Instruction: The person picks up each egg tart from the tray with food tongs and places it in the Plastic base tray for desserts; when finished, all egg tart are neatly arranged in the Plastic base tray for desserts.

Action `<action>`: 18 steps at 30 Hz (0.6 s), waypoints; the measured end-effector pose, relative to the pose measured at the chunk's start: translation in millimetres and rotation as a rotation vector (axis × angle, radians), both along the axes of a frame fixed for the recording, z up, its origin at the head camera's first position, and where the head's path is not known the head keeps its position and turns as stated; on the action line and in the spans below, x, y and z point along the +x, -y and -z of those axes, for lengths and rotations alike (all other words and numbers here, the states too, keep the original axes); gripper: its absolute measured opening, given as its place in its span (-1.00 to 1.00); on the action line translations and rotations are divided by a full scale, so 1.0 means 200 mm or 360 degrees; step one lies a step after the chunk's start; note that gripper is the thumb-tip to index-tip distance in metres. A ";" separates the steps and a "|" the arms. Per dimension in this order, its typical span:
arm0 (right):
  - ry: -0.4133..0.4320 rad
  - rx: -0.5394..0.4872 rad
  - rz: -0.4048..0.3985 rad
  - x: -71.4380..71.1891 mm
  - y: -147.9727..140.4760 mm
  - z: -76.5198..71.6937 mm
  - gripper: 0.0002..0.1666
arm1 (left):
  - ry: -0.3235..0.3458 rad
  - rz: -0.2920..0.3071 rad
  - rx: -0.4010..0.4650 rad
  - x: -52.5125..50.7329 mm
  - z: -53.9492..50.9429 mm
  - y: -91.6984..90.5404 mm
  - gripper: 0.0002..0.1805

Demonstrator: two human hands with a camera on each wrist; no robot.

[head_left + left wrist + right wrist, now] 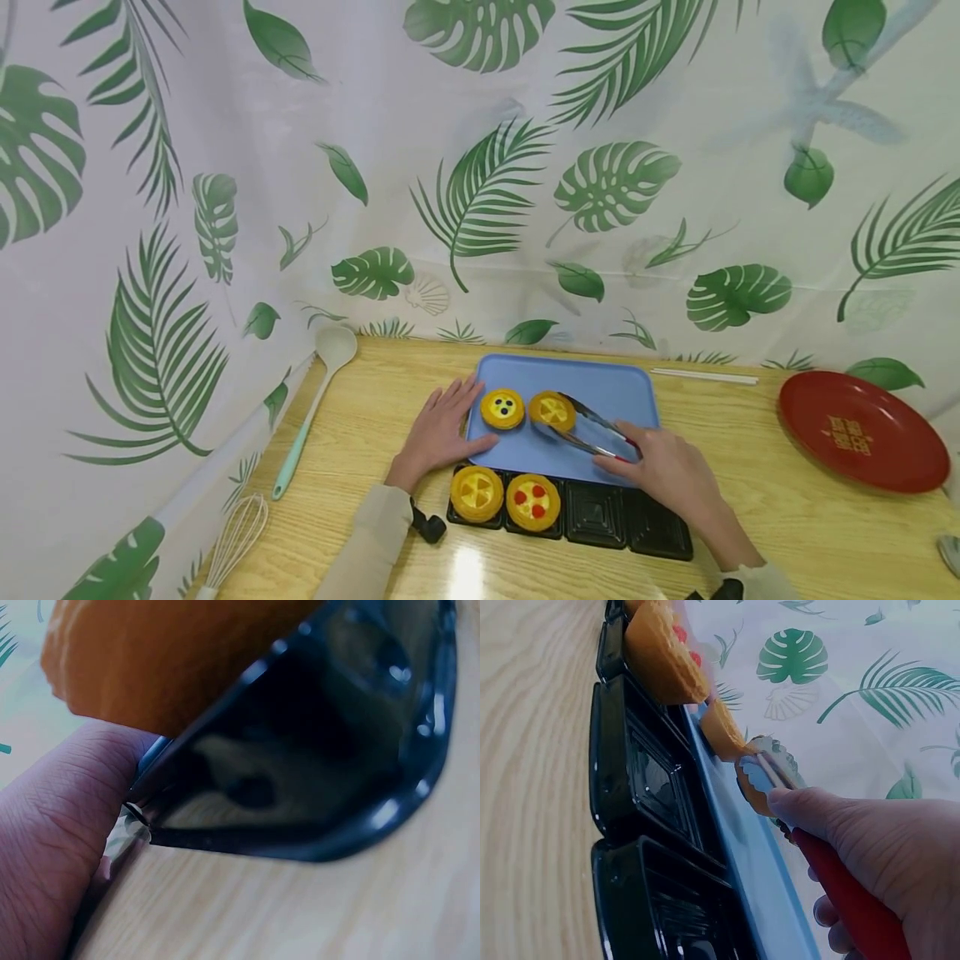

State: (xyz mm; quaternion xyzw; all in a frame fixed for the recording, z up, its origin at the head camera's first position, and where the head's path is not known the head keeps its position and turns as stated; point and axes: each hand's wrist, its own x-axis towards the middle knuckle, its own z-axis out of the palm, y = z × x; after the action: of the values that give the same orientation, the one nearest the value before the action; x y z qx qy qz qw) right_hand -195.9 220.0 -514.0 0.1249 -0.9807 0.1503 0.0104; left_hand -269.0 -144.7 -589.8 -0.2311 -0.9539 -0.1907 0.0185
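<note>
Right hand (667, 467): curled firmly round the red-handled, silver metal tongs (577, 442), above the front right part of the rectangular, light-blue tray (615, 387)
Tongs: angled leftward over the tray, tips on either side of the round, golden-crusted tart with pale yellow wedges (553, 411)
Pinched tart: held between the tong tips, near the middle of the tray; cannot tell whether touching the tray or just above
Left hand (446, 425): released, spread over the left edge of the tray, thumb pointing across the front left corner
Tart next door: round, golden-crusted tart with dark blue dots (502, 409), sitting on the left part of the tray, just beside the pinched tart
Black cups: four square, glossy black plastic cups (595, 512), lined up along the front edge of the tray
Leftmost cup: bearing the round, golden-crusted tart with orange-yellow wedges (477, 493)
Second cup: bearing the round, golden-crusted tart with red pieces (533, 502)
Left side: long spoon with pale bowl and mint-green handle (300, 437), wire whisk with white handle (238, 533), both lying on the light wooden tabletop (750, 467)
Right side: thin, white sticks (705, 377) behind, oval, red plate with gold characters (900, 450) farther right
Backdrop: white sheet printed with green leaves (420, 108)
</note>
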 end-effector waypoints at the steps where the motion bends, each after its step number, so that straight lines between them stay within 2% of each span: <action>1: 0.0001 0.0003 0.0005 0.01 0.00 -0.01 -0.12 | 0.0000 0.0000 -0.0002 0.00 0.00 0.00 0.13; 10: -0.0072 0.0011 0.0077 0.16 -0.07 -0.08 -0.14 | 0.0005 -0.0004 -0.0007 0.01 -0.01 0.00 0.12; 14: -0.0031 0.0011 0.0112 0.24 -0.11 -0.11 -0.12 | 0.0006 0.0000 -0.0009 0.01 -0.01 -0.01 0.13; 18: 0.0066 0.0044 0.0140 0.33 -0.16 -0.14 -0.04 | 0.0006 -0.0005 -0.0015 0.00 -0.01 -0.01 0.13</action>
State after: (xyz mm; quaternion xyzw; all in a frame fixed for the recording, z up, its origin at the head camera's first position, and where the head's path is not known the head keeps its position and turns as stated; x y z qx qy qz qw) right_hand -130.1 252.8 -485.4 0.0786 -0.9872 0.1387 -0.0050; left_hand -268.1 -143.3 -588.2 -0.2294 -0.9551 -0.1866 0.0161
